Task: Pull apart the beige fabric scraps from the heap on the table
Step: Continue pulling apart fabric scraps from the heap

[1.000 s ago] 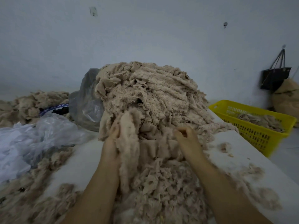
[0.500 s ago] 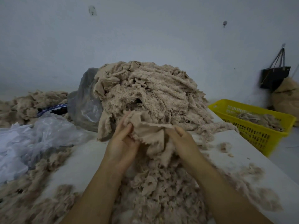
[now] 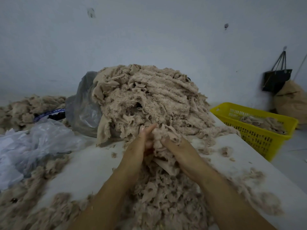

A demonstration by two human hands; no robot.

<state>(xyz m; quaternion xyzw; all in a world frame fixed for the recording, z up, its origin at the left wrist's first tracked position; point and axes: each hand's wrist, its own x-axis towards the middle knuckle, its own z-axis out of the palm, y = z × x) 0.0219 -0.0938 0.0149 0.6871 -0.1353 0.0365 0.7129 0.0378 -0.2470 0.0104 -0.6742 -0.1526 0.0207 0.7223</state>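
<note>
A tall heap of beige fleecy fabric scraps [image 3: 149, 100] rises at the middle of the white table [image 3: 86, 165]. In front of its base, my left hand [image 3: 137, 146] and my right hand [image 3: 179, 150] are pressed close together around one beige scrap [image 3: 163, 138], a crumpled piece bunched between the palms. My left fingers point up along it; my right fingers curl into its folds. Torn loose scraps [image 3: 159, 193] lie in a low pile under my forearms.
A yellow plastic basket [image 3: 259, 131] with a few scraps stands off the table's right edge. Clear and grey plastic bags [image 3: 33, 143] lie at the left, with more scraps [image 3: 25, 110] behind. A black bag [image 3: 276, 78] hangs on the wall above a stuffed sack [image 3: 292, 100].
My hands pulled a scrap off the heap's front, spread it between them, then came together and bunched it up just in front of the heap.
</note>
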